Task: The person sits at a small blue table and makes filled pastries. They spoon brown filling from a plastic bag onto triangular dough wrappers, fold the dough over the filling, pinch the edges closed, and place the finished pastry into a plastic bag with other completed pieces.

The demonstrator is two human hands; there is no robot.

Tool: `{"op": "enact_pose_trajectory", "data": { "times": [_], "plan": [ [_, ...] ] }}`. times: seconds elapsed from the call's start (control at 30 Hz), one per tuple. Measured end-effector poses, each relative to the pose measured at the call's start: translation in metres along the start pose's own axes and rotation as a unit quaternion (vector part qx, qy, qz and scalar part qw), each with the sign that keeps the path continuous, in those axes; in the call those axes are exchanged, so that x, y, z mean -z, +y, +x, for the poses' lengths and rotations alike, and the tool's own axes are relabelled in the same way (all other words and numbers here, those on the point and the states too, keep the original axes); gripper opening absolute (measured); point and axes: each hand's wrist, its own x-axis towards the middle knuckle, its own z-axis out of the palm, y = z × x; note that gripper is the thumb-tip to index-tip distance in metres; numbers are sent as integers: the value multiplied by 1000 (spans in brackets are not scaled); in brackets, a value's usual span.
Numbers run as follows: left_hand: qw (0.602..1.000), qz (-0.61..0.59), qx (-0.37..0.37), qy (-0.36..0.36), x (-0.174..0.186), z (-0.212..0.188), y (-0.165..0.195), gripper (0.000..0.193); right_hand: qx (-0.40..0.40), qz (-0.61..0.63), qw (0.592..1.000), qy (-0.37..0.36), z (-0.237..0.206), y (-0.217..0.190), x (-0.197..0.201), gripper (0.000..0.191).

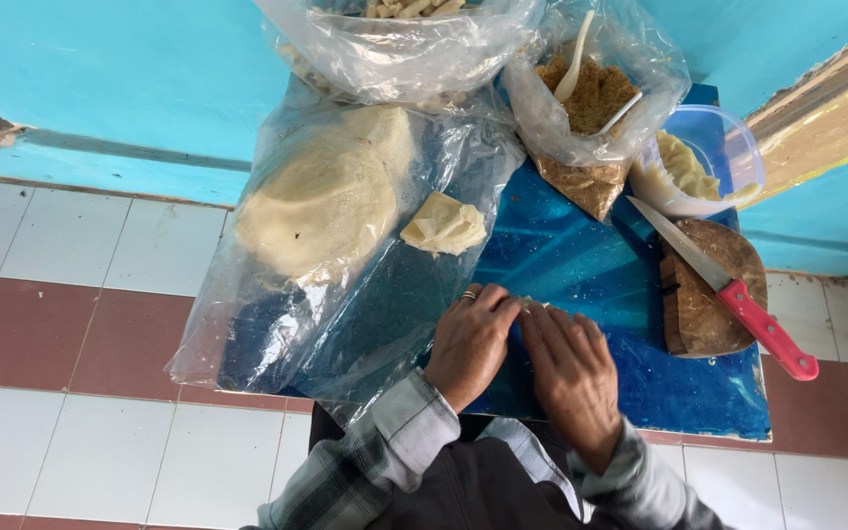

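Small pale piece of dough (530, 304) sits pinched between the fingertips of both hands, low over the front middle of the blue tabletop (581, 265). Most of it is hidden by the fingers; shape cannot be told.

Left hand (471, 344): back up, fingers curled forward, grip closed on the piece from the left. Ring (468, 294) on one finger. Right hand (573, 371): back up, fingers bent in toward the left, grip closed on the same piece from the right. The two sets of fingertips touch. Both wrists in grey plaid sleeves (385, 451).

Just beyond the left hand, a folded lump of dough (444, 224) lies on a clear plastic sheet (277, 324) that hangs over the tabletop's left edge. Farther left on the same sheet, a big flat round of dough (321, 201).

At the back edge, a clear bag of short pale sticks (404, 39). Beside it to the right, an open bag of brown crumbs (591, 98) with a white plastic spoon (573, 69) standing in it. Right again, a clear plastic tub (728, 147) holding pale dough pieces.

Right of the hands, well apart: a brown wooden block (714, 304), with a red-handled knife (738, 294) lying across it, blade pointing up-left.

Below all this, a floor of white and reddish tiles (71, 324); turquoise wall (100, 79) behind.
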Motion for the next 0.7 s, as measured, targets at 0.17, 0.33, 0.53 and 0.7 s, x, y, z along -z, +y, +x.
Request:
{"op": "enact_pose_trajectory", "data": {
  "times": [0.17,0.33,0.53,0.7],
  "plan": [
    [979,-149,57,126,12,2,2,28,-18,30,999,-18,16,6,-9,65],
    [957,-222,80,167,24,-3,4,28,-24,73,997,-13,58,38,-25,35],
    [978,-148,37,142,20,-9,0,24,-44,85,961,261,184,67,37,11],
    [972,-125,39,193,22,-14,-5,26,126,-74,930,338,259,53,35,50]
  ]
}}
